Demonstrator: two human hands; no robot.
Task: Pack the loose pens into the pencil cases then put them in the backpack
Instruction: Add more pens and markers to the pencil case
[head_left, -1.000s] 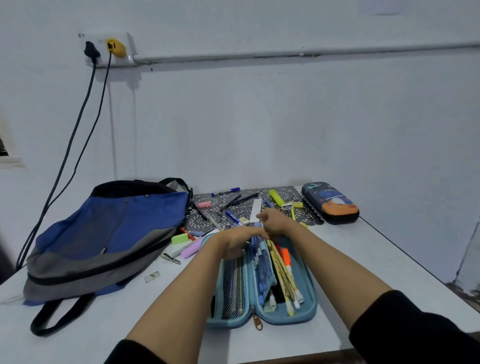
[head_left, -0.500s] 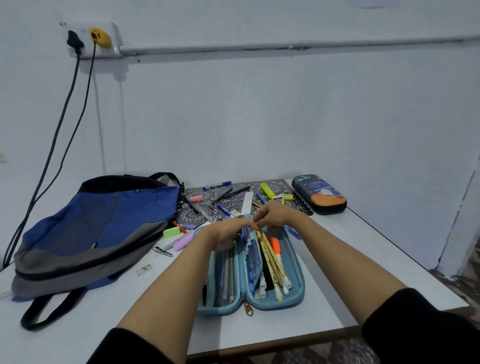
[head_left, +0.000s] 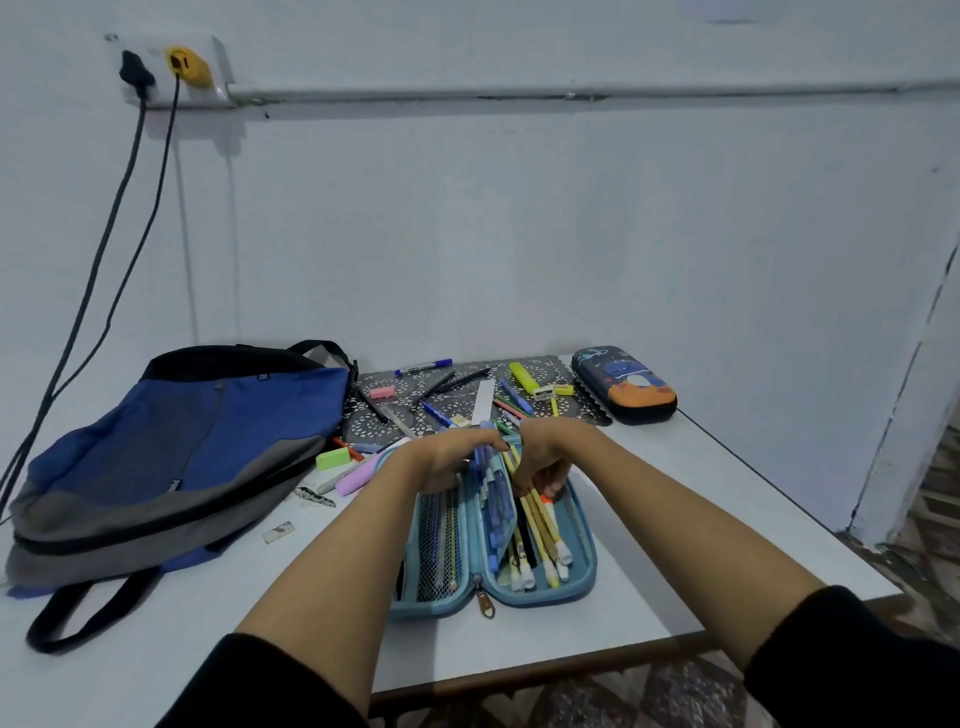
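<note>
On the left the backpack lies unpacked. Near you the blue pencil case is open, half filled — your left hand steadies its divider, your right hand curls onto pens. Beyond, loose pens remain.

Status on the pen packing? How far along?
Partly done. The open blue case already holds many pens. In hand: both hands, left and right, are at its far end arranging pens. Left: loose pens on the patterned mat, the dark case still shut, and neither case in the backpack yet.
</note>
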